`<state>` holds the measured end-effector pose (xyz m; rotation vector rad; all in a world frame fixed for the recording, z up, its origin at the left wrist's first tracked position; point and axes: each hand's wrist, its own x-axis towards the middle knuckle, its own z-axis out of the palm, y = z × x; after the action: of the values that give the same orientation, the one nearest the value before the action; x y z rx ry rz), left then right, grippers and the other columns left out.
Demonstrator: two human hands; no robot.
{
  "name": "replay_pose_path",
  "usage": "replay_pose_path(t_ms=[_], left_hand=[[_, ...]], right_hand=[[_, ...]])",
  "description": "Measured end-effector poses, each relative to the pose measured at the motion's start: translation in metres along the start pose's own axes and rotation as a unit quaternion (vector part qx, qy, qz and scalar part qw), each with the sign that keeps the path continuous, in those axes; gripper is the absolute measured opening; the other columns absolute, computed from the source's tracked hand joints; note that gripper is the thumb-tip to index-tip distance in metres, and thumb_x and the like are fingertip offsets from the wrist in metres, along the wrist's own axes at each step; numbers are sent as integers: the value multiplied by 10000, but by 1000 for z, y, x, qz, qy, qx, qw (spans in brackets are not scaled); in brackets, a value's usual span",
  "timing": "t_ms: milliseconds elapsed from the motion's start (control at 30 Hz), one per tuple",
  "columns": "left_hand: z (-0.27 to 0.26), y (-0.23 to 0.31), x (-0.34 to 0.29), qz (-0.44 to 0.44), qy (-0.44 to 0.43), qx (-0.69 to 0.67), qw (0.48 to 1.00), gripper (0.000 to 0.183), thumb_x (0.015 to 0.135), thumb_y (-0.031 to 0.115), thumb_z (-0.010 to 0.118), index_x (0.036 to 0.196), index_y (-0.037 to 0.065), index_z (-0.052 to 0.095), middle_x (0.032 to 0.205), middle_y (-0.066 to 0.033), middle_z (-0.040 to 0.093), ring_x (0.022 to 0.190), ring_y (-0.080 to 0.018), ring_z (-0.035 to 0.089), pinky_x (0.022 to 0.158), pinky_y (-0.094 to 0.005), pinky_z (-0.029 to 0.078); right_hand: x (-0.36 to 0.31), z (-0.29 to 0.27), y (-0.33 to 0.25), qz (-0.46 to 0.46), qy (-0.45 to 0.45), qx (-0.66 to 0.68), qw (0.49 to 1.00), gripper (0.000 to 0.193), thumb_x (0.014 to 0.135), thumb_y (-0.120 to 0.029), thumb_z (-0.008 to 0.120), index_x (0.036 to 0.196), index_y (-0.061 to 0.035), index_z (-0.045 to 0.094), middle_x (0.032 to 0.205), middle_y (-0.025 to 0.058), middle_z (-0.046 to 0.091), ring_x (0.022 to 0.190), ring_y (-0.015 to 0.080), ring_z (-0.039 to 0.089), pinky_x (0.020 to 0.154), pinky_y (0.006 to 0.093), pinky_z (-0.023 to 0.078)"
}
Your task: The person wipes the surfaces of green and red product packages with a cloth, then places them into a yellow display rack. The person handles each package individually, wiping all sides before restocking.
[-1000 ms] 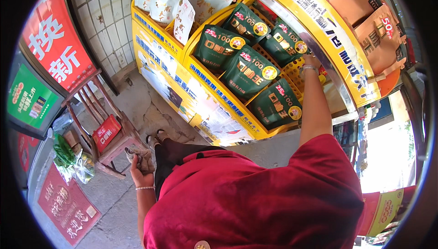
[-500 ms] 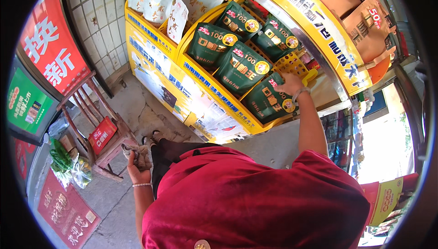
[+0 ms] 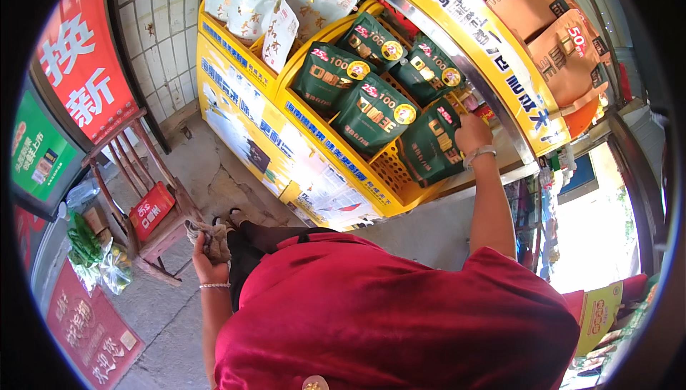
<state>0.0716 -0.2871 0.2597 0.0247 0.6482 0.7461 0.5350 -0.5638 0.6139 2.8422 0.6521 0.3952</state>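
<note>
My right hand (image 3: 473, 135) is closed on the upper right edge of a dark green pouch (image 3: 427, 151) with gold lettering. That pouch tilts at the front right end of a yellow display rack (image 3: 407, 201), and the rack's perforated bottom shows beside it. To its left another green pouch (image 3: 375, 118) leans in the rack, with several more of the same kind around it. Low at my left side, my left hand (image 3: 207, 265) is wrapped round a crumpled greyish-brown rag (image 3: 214, 240). The fingertips of my right hand are partly hidden behind the pouch.
White pouches (image 3: 250, 8) fill the rack's left section. Brown pouches (image 3: 564, 47) sit above a curved yellow panel (image 3: 471, 33). A wooden chair (image 3: 161, 236) with a red packet (image 3: 151, 211) stands at left, near bagged green vegetables (image 3: 86, 243) on the floor.
My right hand has taken hold of the rightmost green pouch and shifted it up and right, baring the yellow rack bottom at its left. My left hand still holds the rag.
</note>
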Motion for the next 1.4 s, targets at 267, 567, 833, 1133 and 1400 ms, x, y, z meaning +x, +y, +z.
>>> replay_pose_path(t_ms=[267, 567, 833, 1133, 1400], left_hand=[[16, 2, 8, -15, -10, -1, 1000, 199, 923, 187, 599, 1060, 49, 639, 1026, -102, 701, 929, -258, 692, 788, -364, 585], [20, 2, 12, -11, 20, -2, 1000, 176, 910, 181, 618, 1022, 49, 651, 1001, -95, 703, 905, -260, 696, 775, -361, 588], [14, 0, 9, -9, 22, -2, 1000, 183, 911, 186, 612, 1009, 39, 657, 998, -94, 707, 895, -252, 697, 769, -358, 589], [11, 0, 11, -16, 20, -6, 1000, 194, 926, 188, 589, 1023, 34, 656, 1017, -105, 705, 923, -258, 692, 809, -355, 580], [10, 2, 11, -14, 11, -5, 1000, 205, 940, 182, 569, 1053, 30, 647, 1027, -117, 702, 949, -271, 686, 822, -366, 577]], right_hand=[[-24, -37, 5, 11, 115, -2, 993, 175, 797, -53, 523, 935, -22, 626, 951, 230, 658, 919, 431, 621, 809, 512, 496], [5, 44, 57, 158, 170, 224, 946, 390, 824, -32, 607, 1204, 17, 530, 1089, 261, 641, 934, 419, 648, 839, 463, 507], [17, 53, 48, 119, 252, 201, 939, 439, 833, -12, 560, 1269, -39, 514, 1080, 249, 646, 905, 428, 651, 803, 495, 512], [-19, -21, -7, 57, 122, -51, 990, 414, 838, -89, 529, 1223, -200, 634, 931, 200, 689, 865, 395, 663, 787, 501, 519], [26, -22, 9, -112, 119, 48, 985, 371, 808, -5, 498, 1112, -115, 682, 977, 221, 670, 929, 415, 639, 827, 482, 502]])
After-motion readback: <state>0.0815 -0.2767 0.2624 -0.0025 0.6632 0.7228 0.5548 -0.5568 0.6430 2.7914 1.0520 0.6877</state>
